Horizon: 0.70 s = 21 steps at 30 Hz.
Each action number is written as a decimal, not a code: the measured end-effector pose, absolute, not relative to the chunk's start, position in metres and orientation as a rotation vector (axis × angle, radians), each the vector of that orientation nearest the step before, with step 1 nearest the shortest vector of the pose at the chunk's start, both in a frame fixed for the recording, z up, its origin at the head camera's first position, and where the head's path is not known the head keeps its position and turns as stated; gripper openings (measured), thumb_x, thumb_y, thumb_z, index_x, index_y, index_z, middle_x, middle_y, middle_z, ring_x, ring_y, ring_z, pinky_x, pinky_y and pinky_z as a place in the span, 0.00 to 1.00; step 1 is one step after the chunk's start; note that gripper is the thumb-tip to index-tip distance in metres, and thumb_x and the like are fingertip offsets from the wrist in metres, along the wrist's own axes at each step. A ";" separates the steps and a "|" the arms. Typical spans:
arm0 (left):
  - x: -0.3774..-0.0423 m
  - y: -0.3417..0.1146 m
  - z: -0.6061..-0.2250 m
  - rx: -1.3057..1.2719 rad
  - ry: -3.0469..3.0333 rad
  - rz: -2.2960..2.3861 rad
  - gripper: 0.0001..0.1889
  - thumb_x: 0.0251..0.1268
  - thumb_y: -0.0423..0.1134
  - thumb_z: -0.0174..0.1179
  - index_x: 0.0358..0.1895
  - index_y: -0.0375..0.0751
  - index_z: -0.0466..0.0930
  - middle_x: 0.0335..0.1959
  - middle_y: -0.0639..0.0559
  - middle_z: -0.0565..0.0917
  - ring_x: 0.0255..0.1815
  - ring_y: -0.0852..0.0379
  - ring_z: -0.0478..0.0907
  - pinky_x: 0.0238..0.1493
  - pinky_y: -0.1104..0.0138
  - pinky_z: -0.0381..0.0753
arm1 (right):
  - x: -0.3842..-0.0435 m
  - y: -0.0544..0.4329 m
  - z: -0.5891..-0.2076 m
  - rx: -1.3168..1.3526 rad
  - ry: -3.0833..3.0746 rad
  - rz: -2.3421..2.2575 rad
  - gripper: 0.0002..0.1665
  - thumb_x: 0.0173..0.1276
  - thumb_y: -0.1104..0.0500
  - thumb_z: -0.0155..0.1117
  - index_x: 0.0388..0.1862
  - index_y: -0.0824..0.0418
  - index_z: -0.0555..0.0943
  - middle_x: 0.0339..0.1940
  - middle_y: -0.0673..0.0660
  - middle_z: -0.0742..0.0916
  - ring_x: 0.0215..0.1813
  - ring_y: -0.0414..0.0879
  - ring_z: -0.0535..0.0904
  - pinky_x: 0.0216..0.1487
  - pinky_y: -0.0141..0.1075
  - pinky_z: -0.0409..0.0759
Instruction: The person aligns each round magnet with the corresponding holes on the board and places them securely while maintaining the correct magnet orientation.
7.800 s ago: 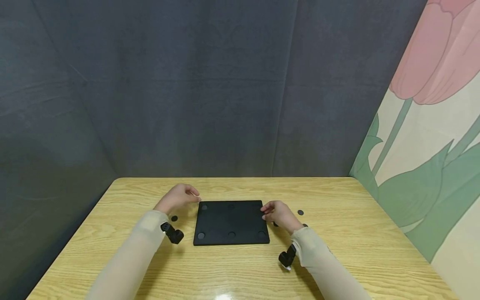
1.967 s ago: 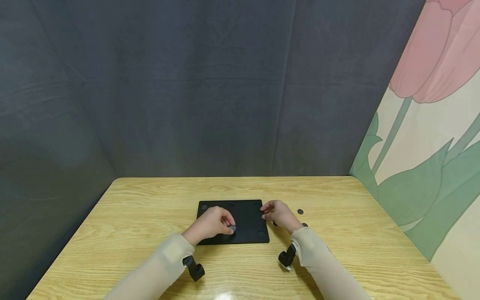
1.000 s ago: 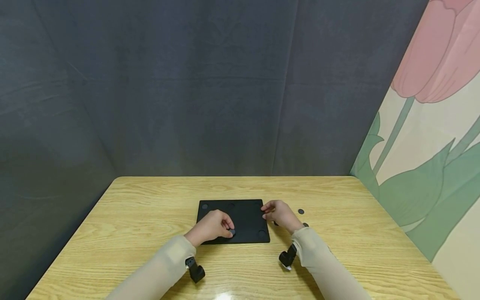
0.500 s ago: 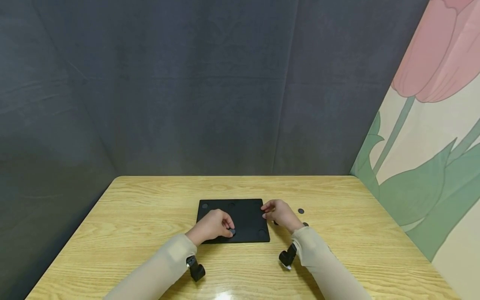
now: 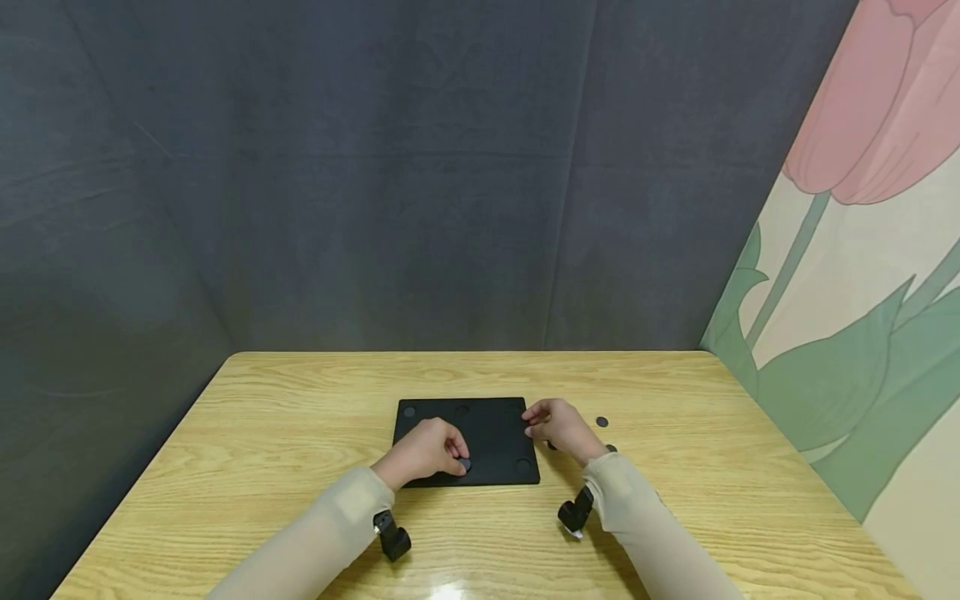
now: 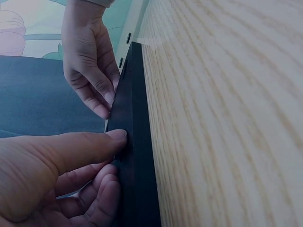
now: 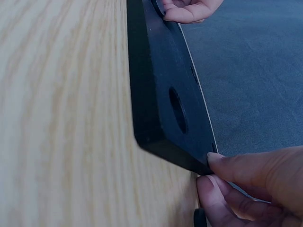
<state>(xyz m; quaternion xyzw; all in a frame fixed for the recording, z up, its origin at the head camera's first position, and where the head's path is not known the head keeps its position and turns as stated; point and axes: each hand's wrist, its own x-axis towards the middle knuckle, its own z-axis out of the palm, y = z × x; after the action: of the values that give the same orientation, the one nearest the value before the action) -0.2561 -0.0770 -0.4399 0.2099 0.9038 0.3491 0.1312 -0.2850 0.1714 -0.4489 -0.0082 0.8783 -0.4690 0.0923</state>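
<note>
A flat black board with round recesses lies on the table. My left hand reaches over its near left part and pinches a small dark disc at the middle recess of the near row. In the right wrist view the disc stands tilted between fingertips at the board's face. My right hand holds the board's right edge with thumb and fingertips. The near right recess shows as a hollow. A grey round piece sits in the far left corner. My left hand covers the near left corner.
On the wooden table, right of the board, lie a loose dark disc and two more, partly hidden by my right hand and wrist. A dark curtain hangs behind the table. A flowered panel stands at the right.
Since the oldest frame, the disc left of the board is gone from the table, and my left hand has moved right, over the board. Lately the disc has lowered slightly; my right hand stays put.
</note>
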 end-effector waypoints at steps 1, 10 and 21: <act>-0.256 -0.077 -0.440 0.608 2.624 1.012 0.07 0.49 0.32 0.73 0.28 0.45 0.83 0.25 0.57 0.79 0.27 0.61 0.74 0.30 0.69 0.75 | -0.285 0.171 -0.449 -0.026 2.608 -1.392 0.11 0.62 0.73 0.64 0.43 0.66 0.81 0.37 0.59 0.82 0.36 0.47 0.80 0.36 0.36 0.79; -0.257 -0.076 -0.439 0.600 2.626 0.998 0.08 0.49 0.32 0.73 0.28 0.45 0.83 0.25 0.57 0.79 0.27 0.61 0.73 0.30 0.69 0.75 | -0.286 0.172 -0.449 -0.021 2.621 -1.369 0.10 0.62 0.72 0.65 0.43 0.66 0.81 0.37 0.59 0.82 0.35 0.46 0.80 0.36 0.36 0.79; -0.257 -0.077 -0.440 0.608 2.624 0.999 0.08 0.48 0.32 0.74 0.28 0.45 0.83 0.25 0.57 0.79 0.27 0.61 0.73 0.30 0.69 0.75 | -0.286 0.172 -0.450 -0.014 2.616 -1.373 0.10 0.61 0.71 0.66 0.42 0.65 0.82 0.37 0.58 0.82 0.36 0.46 0.80 0.36 0.35 0.78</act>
<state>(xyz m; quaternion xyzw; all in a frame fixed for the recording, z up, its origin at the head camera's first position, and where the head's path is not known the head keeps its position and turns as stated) -0.2573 -0.0769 -0.4398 0.2098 0.9052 0.3446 0.1339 -0.2863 0.1719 -0.4502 -0.0047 0.8816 -0.4627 0.0933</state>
